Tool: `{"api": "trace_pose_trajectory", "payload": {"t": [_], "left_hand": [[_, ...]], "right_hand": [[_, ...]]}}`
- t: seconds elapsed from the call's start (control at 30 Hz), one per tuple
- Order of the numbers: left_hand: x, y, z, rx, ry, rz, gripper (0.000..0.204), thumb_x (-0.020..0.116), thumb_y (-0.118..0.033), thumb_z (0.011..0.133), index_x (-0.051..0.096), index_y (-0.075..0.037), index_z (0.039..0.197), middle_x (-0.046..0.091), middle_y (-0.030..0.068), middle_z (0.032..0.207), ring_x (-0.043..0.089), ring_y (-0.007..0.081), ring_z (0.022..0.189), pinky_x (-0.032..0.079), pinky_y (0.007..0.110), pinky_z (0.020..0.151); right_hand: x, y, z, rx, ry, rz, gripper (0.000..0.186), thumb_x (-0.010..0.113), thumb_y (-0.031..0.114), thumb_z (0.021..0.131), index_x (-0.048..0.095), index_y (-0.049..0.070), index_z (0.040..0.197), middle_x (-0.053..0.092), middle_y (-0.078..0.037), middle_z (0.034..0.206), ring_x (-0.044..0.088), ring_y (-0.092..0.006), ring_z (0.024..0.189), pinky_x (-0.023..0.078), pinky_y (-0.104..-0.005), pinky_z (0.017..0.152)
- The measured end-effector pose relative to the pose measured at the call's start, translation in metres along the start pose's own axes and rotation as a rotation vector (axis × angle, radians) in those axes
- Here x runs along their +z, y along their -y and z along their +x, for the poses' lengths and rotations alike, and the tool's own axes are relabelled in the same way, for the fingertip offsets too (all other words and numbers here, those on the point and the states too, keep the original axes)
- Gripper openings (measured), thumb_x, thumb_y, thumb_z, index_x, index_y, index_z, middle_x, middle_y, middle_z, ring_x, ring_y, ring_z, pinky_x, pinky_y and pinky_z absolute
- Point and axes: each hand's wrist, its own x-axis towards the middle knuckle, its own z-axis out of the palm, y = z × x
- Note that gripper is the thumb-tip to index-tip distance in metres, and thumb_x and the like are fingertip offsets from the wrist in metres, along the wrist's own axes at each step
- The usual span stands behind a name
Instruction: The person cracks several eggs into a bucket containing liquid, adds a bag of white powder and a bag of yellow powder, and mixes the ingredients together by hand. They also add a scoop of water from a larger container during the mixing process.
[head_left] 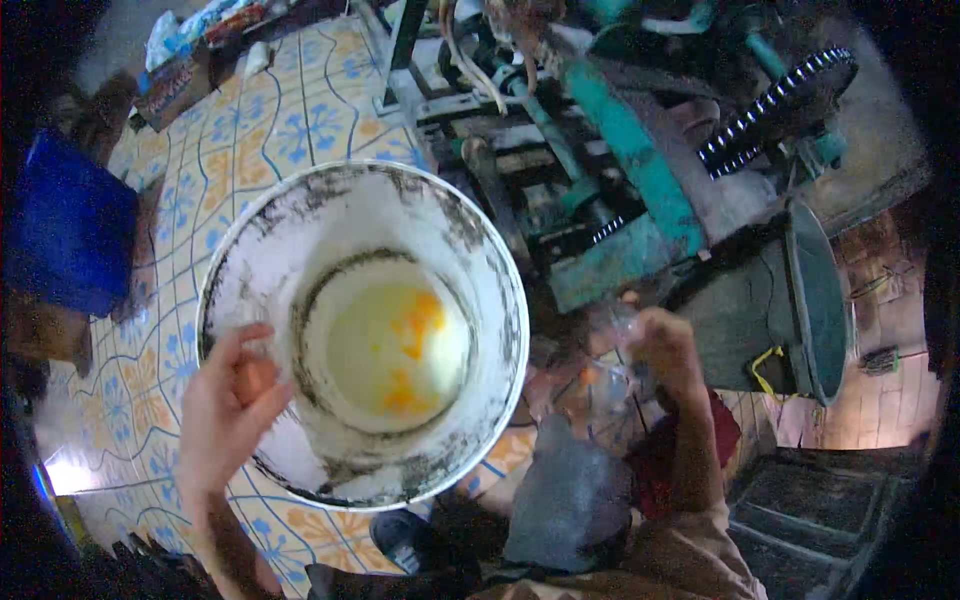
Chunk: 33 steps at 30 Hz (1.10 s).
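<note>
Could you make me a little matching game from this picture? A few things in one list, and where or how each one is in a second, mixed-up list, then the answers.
Things:
1. left hand
2. right hand
3. white bucket
4. blue box

Places or states:
A. holds broken egg yolks at its bottom
B. stands on the patterned tile floor at the far left
C. holds a brown egg at the bucket's rim
D. raised beside the green machine, around something clear that is too blurred to tell

Pairs: 1-C, 2-D, 3-A, 4-B
</note>
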Motion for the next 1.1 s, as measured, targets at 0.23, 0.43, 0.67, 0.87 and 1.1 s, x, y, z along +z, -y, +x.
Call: {"api": "trace_pose_trajectory", "payload": {"t": [0.23,0.43,0.67,0.87,1.1], "left_hand": [[0.005,0.006,-0.016,0.168,-0.006,0.733,0.043,0.072,-0.023,0.075,0.057,-0.01,0.113,0.065,0.0095,0.072,0.065,0.0319,0.064,0.048,0.042,0.056],[0.004,0.006,-0.01,0.16,0.047,0.729,0.037,0.07,-0.023,0.075,0.059,-0.011,0.108,0.067,0.011,0.081,0.065,0.0304,0.066,0.05,0.041,0.058],[-0.01,0.007,-0.023,0.113,0.046,0.725,0.035,0.069,-0.017,0.074,0.059,-0.011,0.107,0.065,0.0098,0.08,0.065,0.0301,0.068,0.051,0.039,0.06],[-0.013,0.004,-0.02,0.09,0.045,0.638,0.039,0.074,-0.017,0.072,0.059,-0.009,0.106,0.064,0.0127,0.089,0.065,0.0325,0.08,0.051,0.039,0.07],[-0.015,0.004,-0.006,0.042,-0.079,0.171,0.047,0.077,-0.007,0.072,0.055,-0.004,0.114,0.061,0.0076,0.103,0.06,0.0173,0.095,0.048,0.031,0.084]], "right_hand": [[0.083,0.162,0.074,-0.235,0.022,0.559,0.029,0.051,0.022,0.097,0.064,-0.003,0.107,0.067,-0.011,0.105,0.063,-0.0161,0.092,0.048,-0.03,0.079],[0.163,0.041,0.254,-0.098,-0.072,-0.303,0.031,0.054,0.022,0.093,0.059,0.004,0.119,0.065,-0.013,0.111,0.063,-0.0232,0.101,0.048,-0.033,0.084],[0.228,0.03,0.271,0.007,-0.007,-0.736,0.032,0.054,0.022,0.093,0.058,0.004,0.119,0.065,-0.015,0.113,0.063,-0.0266,0.103,0.047,-0.0355,0.086],[0.208,0.041,0.259,-0.024,-0.024,-0.796,0.033,0.054,0.022,0.093,0.058,0.003,0.12,0.064,-0.017,0.114,0.062,-0.0295,0.104,0.047,-0.0376,0.089],[0.135,0.078,0.187,-0.277,0.012,-0.555,0.049,0.054,0.034,0.089,0.052,0.003,0.127,0.063,-0.03,0.106,0.061,-0.0464,0.099,0.047,-0.0511,0.085]]}}
